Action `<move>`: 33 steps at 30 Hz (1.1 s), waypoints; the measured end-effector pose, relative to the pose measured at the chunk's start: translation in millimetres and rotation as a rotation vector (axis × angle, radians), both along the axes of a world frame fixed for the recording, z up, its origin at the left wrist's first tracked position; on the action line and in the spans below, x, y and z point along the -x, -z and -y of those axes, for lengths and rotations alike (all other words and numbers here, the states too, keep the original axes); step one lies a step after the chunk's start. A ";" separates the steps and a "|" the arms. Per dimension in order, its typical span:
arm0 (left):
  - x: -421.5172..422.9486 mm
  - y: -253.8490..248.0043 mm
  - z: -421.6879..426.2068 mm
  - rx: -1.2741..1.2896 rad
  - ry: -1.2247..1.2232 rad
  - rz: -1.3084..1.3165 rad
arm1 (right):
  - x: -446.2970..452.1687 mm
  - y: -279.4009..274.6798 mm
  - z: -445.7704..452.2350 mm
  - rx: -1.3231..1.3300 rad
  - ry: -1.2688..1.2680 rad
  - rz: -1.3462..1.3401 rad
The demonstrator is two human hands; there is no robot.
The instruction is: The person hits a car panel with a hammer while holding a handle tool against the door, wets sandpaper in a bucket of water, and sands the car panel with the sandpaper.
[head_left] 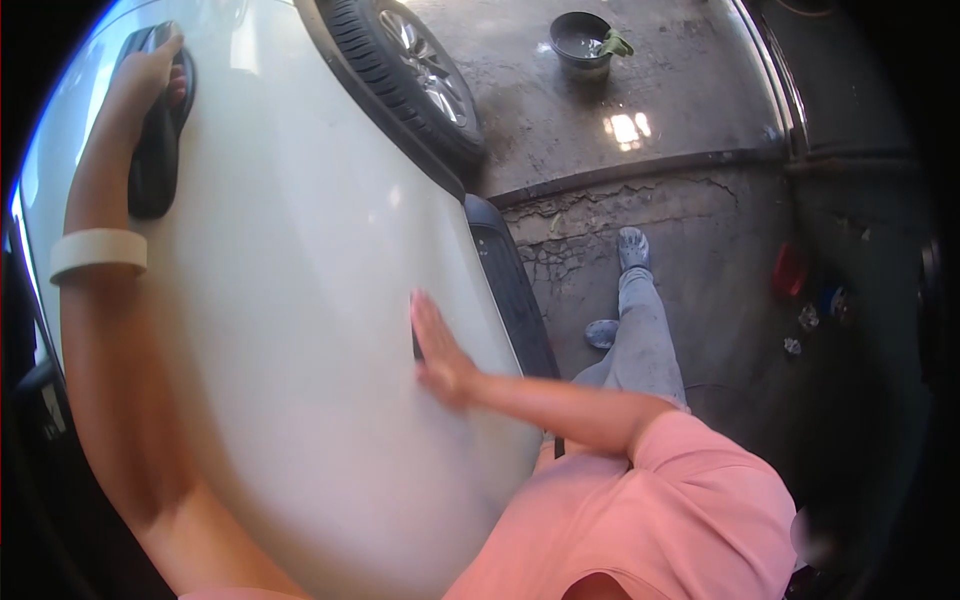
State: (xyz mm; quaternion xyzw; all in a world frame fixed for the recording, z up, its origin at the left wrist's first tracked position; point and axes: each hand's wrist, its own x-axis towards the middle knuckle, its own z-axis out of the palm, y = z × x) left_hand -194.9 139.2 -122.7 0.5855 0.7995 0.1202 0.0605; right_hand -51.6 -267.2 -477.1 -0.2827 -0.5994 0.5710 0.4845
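My left hand (155, 72) reaches to the upper left, fingers curled around the upper part of a long black piece (153, 175). This piece lies against the white vehicle panel (290, 270); I cannot tell whether it is fixed there. A pale band (98, 252) circles my left wrist. Nearer the panel's lower edge, my right hand (442, 355) lies with its fingers stretched out along the white surface. A small dark sliver shows between its thumb and fingers, too little to identify.
A tyre with a silver rim (425, 65) sits beyond the panel, and a black side step (510, 290) runs along its edge. On the wet, cracked floor stand a dark bucket (582, 62) with a green cloth (615, 43) over its rim, and a red item (789, 270).
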 end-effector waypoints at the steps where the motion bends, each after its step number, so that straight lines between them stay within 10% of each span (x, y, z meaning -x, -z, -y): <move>1: 2.9 -2.4 -1.6 0.017 -0.011 -0.037 | 13.5 15.3 -38.2 0.035 0.050 0.011; 6: -15.3 -6.5 -2.7 0.074 -0.141 -0.138 | 28.7 20.1 -179.9 0.365 0.087 0.011; 13: -26.0 -6.4 10.9 0.028 -0.076 -0.083 | -2.9 -0.5 -3.3 0.078 0.018 0.041; 20: -28.8 -7.8 8.7 0.060 -0.122 -0.123 | 32.8 11.4 -198.4 0.414 0.106 0.010; 26: -24.0 -4.5 10.5 0.012 -0.095 -0.073 | 0.6 -4.1 -10.2 0.259 0.019 0.086; 33: -27.2 -9.0 9.0 0.047 -0.106 -0.069 | 21.6 3.1 -192.0 0.362 0.124 0.017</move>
